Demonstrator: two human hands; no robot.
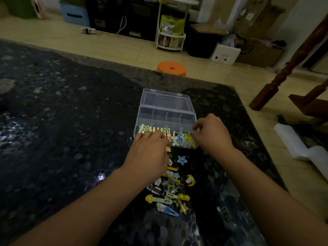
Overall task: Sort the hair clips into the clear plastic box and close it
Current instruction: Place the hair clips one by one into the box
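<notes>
Table [62, 112] of dark, glossy, speckled stone fills most of the view, with glints of light at its 9 o'clock side. Forearms reach in from 6 o'clock toward the clear plastic box [166, 121], which sits just past the centre of the view, its hinged lid [166, 100] thrown back toward 12 o'clock. The box is thin, transparent and rectangular, with upright dividers. Left hand [150, 150], palm down with a yellow ring [147, 133] on one finger, has its fingers curled over the box's near wall among the clips; what they pinch cannot be told. Right hand [212, 134] is bent at the wrist, its fingertips pinching the box's corner at 3 o'clock. Pale slim clips [154, 130] stand in a row inside. Loose hair clips [168, 190], small plastic stars, flowers and metal snaps, lie heaped at 6 o'clock of the box, a blue star clip [182, 160] slightly apart.
</notes>
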